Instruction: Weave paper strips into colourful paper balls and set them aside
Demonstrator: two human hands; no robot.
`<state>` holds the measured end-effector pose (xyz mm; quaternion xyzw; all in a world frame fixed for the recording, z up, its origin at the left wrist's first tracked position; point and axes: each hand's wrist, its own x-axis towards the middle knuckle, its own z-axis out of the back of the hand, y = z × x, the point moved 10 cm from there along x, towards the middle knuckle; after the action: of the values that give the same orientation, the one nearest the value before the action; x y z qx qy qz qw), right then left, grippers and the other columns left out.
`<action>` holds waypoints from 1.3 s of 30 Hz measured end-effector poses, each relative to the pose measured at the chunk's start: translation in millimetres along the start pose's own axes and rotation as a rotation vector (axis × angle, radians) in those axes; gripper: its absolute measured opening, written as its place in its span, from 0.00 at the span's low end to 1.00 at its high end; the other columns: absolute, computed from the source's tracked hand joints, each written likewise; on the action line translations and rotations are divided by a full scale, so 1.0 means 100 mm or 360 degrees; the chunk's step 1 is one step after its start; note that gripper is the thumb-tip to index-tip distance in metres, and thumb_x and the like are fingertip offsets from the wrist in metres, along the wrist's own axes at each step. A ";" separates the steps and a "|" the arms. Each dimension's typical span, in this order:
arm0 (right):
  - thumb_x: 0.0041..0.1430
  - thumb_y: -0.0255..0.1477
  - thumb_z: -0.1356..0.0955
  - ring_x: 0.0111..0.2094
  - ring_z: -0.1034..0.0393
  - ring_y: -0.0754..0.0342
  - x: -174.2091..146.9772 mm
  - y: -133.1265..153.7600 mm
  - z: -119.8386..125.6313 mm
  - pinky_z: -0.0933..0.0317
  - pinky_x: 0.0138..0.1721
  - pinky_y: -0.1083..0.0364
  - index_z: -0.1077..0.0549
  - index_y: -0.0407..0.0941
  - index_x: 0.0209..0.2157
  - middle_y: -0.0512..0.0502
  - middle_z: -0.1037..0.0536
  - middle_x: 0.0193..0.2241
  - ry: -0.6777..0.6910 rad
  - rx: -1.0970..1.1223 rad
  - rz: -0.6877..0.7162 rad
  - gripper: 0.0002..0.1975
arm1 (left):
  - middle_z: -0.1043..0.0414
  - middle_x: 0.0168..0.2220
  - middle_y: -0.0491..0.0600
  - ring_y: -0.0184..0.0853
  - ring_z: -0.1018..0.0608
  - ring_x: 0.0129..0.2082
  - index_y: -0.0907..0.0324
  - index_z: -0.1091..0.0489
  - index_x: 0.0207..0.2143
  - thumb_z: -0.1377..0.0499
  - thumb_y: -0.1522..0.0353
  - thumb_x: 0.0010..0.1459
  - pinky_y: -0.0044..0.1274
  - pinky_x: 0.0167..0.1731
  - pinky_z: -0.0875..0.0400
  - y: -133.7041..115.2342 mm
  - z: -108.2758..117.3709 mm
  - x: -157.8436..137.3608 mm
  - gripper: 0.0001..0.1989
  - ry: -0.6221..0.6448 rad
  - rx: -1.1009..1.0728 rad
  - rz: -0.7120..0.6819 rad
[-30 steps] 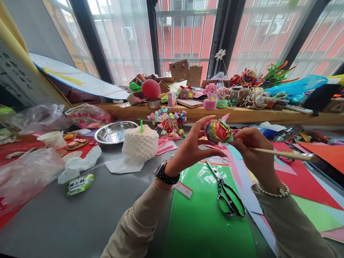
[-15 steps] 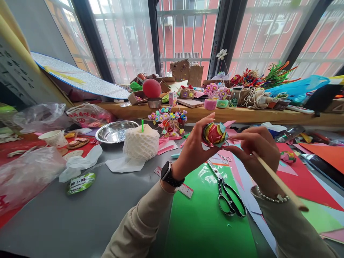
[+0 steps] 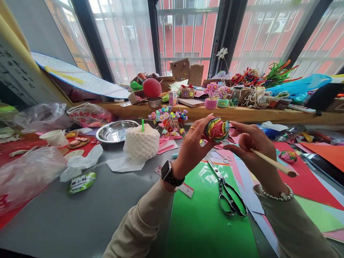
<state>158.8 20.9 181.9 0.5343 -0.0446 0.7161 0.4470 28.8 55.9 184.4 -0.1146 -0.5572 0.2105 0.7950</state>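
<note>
Between my hands, above the table, is a layered paper flower (image 3: 218, 129) in red, yellow and pale blue. My left hand (image 3: 195, 138) grips it from the left, thumb below and fingers behind. A thin wooden stick (image 3: 272, 163) is tucked in the curled fingers of my right hand (image 3: 254, 148), its blunt end pointing right toward me. The right forefinger reaches the flower's pale blue edge, with the thumb just below it; whether the thumb touches is unclear. Under the hands, black-handled scissors (image 3: 224, 190) lie on a green sheet (image 3: 206, 222).
A foam-wrapped white object (image 3: 142, 143) with a green straw and a metal basin (image 3: 114, 133) stand left of my hands. Coloured paper sheets (image 3: 309, 175) and a small folded paper flower (image 3: 288, 156) lie at right. Crafts crowd the wooden sill (image 3: 129, 109) behind.
The flower has turned and tilted a little in my left hand. My right hand has shifted slightly, its forefinger now extended to the flower, and the stick's end has swung up and left.
</note>
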 end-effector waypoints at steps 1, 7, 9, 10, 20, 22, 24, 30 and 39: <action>0.46 0.36 0.31 0.18 0.51 0.63 0.00 0.00 -0.01 0.47 0.20 0.59 0.37 0.54 0.48 0.51 0.34 0.31 0.0005 0.0004 -0.0004 0.25 | 0.38 0.49 0.53 0.37 0.35 0.50 0.57 0.44 0.51 0.42 0.68 0.49 0.31 0.49 0.39 0.00 0.00 0.00 0.26 0.0002 0.0005 0.0011; 0.47 0.33 0.31 0.18 0.51 0.63 0.00 -0.02 -0.03 0.47 0.19 0.59 0.37 0.55 0.48 0.52 0.33 0.32 0.0015 0.0012 -0.0022 0.24 | 0.37 0.50 0.50 0.37 0.34 0.50 0.55 0.43 0.52 0.43 0.71 0.50 0.31 0.49 0.37 0.04 0.02 -0.01 0.26 -0.0008 -0.0039 0.0094; 0.47 0.33 0.31 0.18 0.50 0.63 0.01 -0.01 -0.03 0.47 0.20 0.59 0.36 0.55 0.48 0.52 0.33 0.32 0.0009 -0.0020 -0.0020 0.23 | 0.37 0.50 0.50 0.38 0.35 0.51 0.55 0.43 0.52 0.43 0.71 0.50 0.33 0.50 0.37 0.05 0.01 -0.01 0.26 0.0005 -0.0068 0.0112; 0.48 0.33 0.31 0.18 0.50 0.62 0.01 -0.01 -0.03 0.47 0.20 0.59 0.36 0.55 0.47 0.53 0.32 0.32 0.0007 -0.0031 -0.0023 0.23 | 0.37 0.51 0.50 0.38 0.35 0.51 0.54 0.43 0.52 0.43 0.71 0.50 0.34 0.50 0.37 0.05 0.01 -0.01 0.26 0.0014 -0.0078 0.0118; 0.50 0.32 0.33 0.18 0.48 0.62 0.01 -0.01 0.00 0.46 0.21 0.59 0.35 0.53 0.46 0.51 0.30 0.31 -0.0050 -0.0105 -0.0011 0.19 | 0.37 0.51 0.47 0.36 0.31 0.47 0.53 0.42 0.52 0.44 0.71 0.50 0.33 0.46 0.33 0.12 -0.02 -0.03 0.25 0.0038 -0.0128 0.0156; 0.51 0.31 0.34 0.18 0.48 0.62 0.01 -0.01 0.01 0.45 0.21 0.59 0.34 0.53 0.45 0.51 0.30 0.30 -0.0067 -0.0131 -0.0005 0.17 | 0.36 0.50 0.47 0.36 0.30 0.46 0.54 0.41 0.51 0.44 0.72 0.50 0.32 0.45 0.32 0.14 -0.03 -0.03 0.24 0.0040 -0.0133 0.0163; 0.51 0.31 0.34 0.18 0.48 0.62 0.01 -0.01 0.01 0.45 0.22 0.58 0.34 0.53 0.45 0.51 0.29 0.30 -0.0079 -0.0143 -0.0006 0.17 | 0.35 0.50 0.47 0.36 0.29 0.46 0.54 0.40 0.51 0.44 0.72 0.50 0.32 0.45 0.32 0.15 -0.04 -0.03 0.24 0.0040 -0.0141 0.0179; 0.51 0.32 0.33 0.18 0.48 0.62 0.00 -0.07 0.03 0.46 0.20 0.59 0.33 0.51 0.44 0.50 0.28 0.30 -0.0106 -0.0060 -0.0075 0.16 | 0.35 0.49 0.49 0.37 0.30 0.45 0.55 0.39 0.50 0.42 0.69 0.49 0.31 0.45 0.32 0.22 -0.06 -0.02 0.23 0.0109 -0.0176 0.0270; 0.49 0.32 0.32 0.17 0.49 0.63 -0.01 -0.22 -0.06 0.49 0.17 0.60 0.31 0.47 0.41 0.50 0.27 0.27 0.0030 0.0196 -0.0268 0.15 | 0.47 0.55 0.53 0.39 0.35 0.50 0.56 0.48 0.53 0.37 0.67 0.42 0.30 0.46 0.33 0.28 -0.24 -0.07 0.36 0.0326 -0.0764 0.0386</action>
<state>169.6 36.2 169.8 0.5557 0.0488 0.6824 0.4723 43.8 78.7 158.8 -0.3859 -0.4901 0.1536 0.7663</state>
